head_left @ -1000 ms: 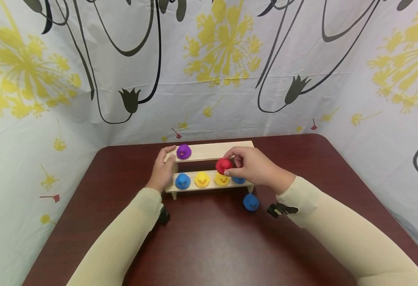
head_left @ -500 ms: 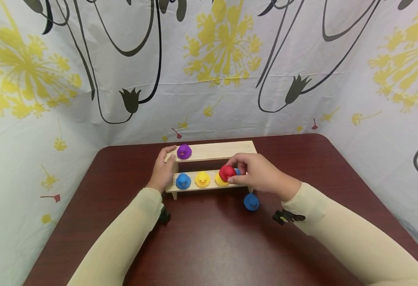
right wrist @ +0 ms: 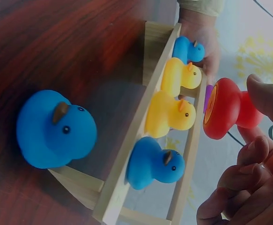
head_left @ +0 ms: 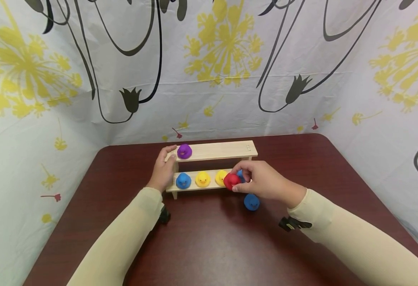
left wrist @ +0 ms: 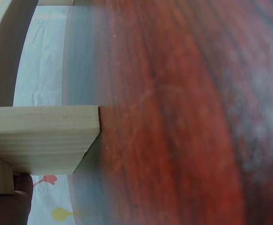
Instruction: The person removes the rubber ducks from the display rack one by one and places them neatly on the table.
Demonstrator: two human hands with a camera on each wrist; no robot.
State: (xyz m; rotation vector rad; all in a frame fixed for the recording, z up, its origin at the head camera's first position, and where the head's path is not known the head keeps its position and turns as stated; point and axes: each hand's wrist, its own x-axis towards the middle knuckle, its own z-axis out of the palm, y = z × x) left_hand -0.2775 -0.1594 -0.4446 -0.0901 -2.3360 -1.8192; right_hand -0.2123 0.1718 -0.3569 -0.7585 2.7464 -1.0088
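Observation:
My right hand (head_left: 264, 180) pinches a red rubber duck (right wrist: 227, 108) between thumb and fingers, in front of the lower shelf's right part. With my left hand (head_left: 163, 171) I grip the left end of a two-tier wooden rack (head_left: 216, 151). On its lower tier stand a blue duck (head_left: 183, 180), a yellow duck (head_left: 203, 179), another yellow duck (right wrist: 171, 114) and a second blue duck (right wrist: 155, 163). A purple duck (head_left: 184, 151) sits at the upper tier's left end. In the left wrist view, only a dark bit of my hand shows beside the wood.
A loose blue duck (head_left: 251, 202) rests on the dark reddish-brown table (head_left: 209, 238), just in front of the rack's right end. Behind the table hangs a white cloth (head_left: 209, 91) printed with flowers, and it continues along both sides.
My right hand has moved down and slightly right with the red duck, from near the upper shelf to the lower shelf's front. The left hand keeps its place on the rack.

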